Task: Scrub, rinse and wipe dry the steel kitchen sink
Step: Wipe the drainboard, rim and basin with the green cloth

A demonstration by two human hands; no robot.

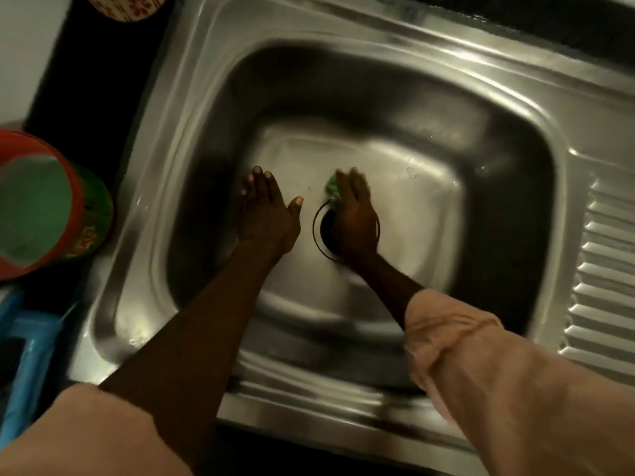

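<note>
The steel sink [192,139] fills the view, its basin wet and shiny. Both my hands are down on the basin floor. My left hand [266,211] lies flat with fingers spread, resting on the steel left of the drain. My right hand [355,214] presses a green scrubber [332,186] against the floor, over the dark drain hole [324,231]; only the scrubber's far edge shows past my fingers. The frame is blurred around the right hand.
A ribbed draining board [604,269] runs along the sink's right side. On the dark counter to the left stand a red and green tub [51,207], a blue plastic item [24,341] and a patterned bowl [127,6] at the top.
</note>
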